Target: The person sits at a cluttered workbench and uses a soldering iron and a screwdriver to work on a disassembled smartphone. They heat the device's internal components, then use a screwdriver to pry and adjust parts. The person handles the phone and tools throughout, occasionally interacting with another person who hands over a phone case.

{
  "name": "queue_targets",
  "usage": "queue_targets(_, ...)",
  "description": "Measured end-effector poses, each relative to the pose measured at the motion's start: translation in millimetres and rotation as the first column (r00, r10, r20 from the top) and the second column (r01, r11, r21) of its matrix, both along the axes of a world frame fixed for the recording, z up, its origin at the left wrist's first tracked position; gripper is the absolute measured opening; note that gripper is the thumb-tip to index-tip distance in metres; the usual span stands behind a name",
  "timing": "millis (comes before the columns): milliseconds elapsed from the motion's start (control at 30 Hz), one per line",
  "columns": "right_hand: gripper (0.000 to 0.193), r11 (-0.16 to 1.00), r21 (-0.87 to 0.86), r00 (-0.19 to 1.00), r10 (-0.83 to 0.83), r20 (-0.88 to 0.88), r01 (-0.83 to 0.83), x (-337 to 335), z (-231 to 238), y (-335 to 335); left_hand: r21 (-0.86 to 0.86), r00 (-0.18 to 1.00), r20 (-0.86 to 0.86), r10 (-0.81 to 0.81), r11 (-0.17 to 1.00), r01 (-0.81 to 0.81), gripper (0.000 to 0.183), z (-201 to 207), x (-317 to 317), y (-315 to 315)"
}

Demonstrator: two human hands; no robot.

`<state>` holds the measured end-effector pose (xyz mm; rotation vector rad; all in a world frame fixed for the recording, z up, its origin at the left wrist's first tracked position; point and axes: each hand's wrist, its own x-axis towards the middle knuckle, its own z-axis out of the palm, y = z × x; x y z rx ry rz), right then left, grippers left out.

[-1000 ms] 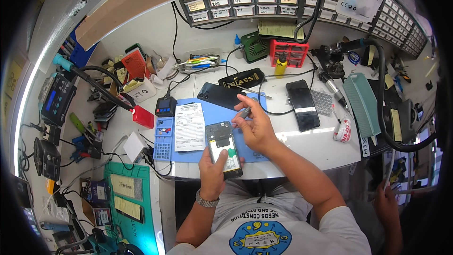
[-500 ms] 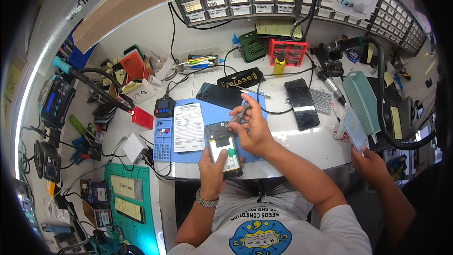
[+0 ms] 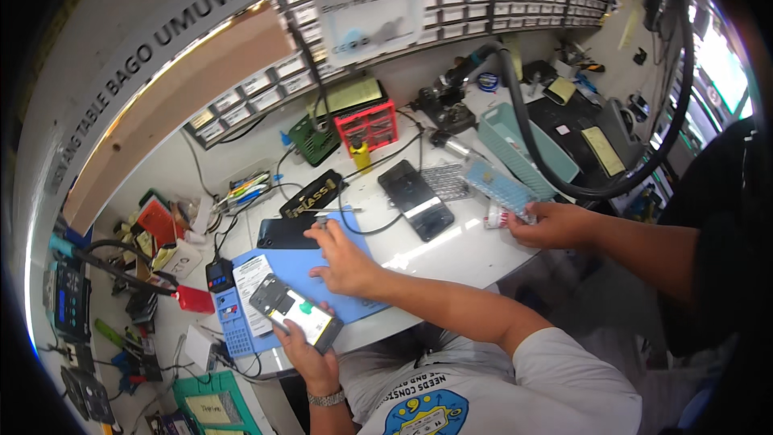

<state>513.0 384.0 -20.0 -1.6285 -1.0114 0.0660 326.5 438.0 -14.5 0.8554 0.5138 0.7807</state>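
Note:
My left hand (image 3: 307, 354) grips an opened smartphone (image 3: 296, 311), its white battery, green patch and dark upper cover showing, over the front edge of a blue mat (image 3: 354, 250). My right hand (image 3: 345, 262) is raised apart from it, beside a dark phone back panel (image 3: 288, 234). Its fingers are curled and its thumb stands off; a small grey end at the fingertips looks like the screwdriver, mostly hidden. At the right, another person's hand (image 3: 547, 225) holds a bubble-wrap pouch (image 3: 498, 183).
A printed form (image 3: 251, 282) lies on the mat. Another black phone (image 3: 416, 200) rests right of my hand, near a teal basket (image 3: 527, 145). Behind are a black case (image 3: 314, 193), red drawers (image 3: 366, 126) and a yellow bottle (image 3: 359, 151). A thick black hose (image 3: 620, 185) arcs at the right.
The view has swung right. My right hand has drawn away from the opened phone, and the screwdriver is now barely visible. The other person's hand and pouch show more fully.

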Motion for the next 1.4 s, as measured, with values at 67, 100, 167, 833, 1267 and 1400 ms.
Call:
queue_targets(67,0.048,0.994,-0.104,0.99,-0.031,0.138,0.046,10.5,-5.3,8.1,-0.028,0.999,0.01,0.036,0.999,-0.035,0.061,4.3,1.2,5.6)
queue_targets(100,0.04,0.973,-0.218,0.984,-0.032,0.175,0.07,15.9,-2.8,8.2,-0.079,0.998,0.008,0.056,0.995,-0.055,0.069,11.0,2.9,9.1)
queue_targets(167,0.029,0.921,-0.362,0.963,-0.043,0.265,0.141,24.9,0.8,0.2,0.047,1.0,0.014,-0.018,0.999,0.018,0.079,18.1,8.5,16.7)
queue_targets(833,0.025,0.743,-0.571,0.933,-0.219,0.286,0.35,101.1,3.9,38.5,0.062,0.889,0.31,-0.338,0.94,0.335,0.058,13.2,102.8,109.0)
queue_targets(1267,0.03,0.712,-0.578,0.912,-0.246,0.327,0.399,74.4,25.9,46.5,0.442,0.995,-0.048,0.088,0.895,-0.058,0.034,9.6,107.9,69.0)
queue_targets(1400,0.026,0.68,-0.563,0.881,-0.323,0.345,0.47,90.3,18.5,56.9,0.444,0.992,-0.069,0.106,0.894,-0.065,0.039,3.6,109.9,71.0)
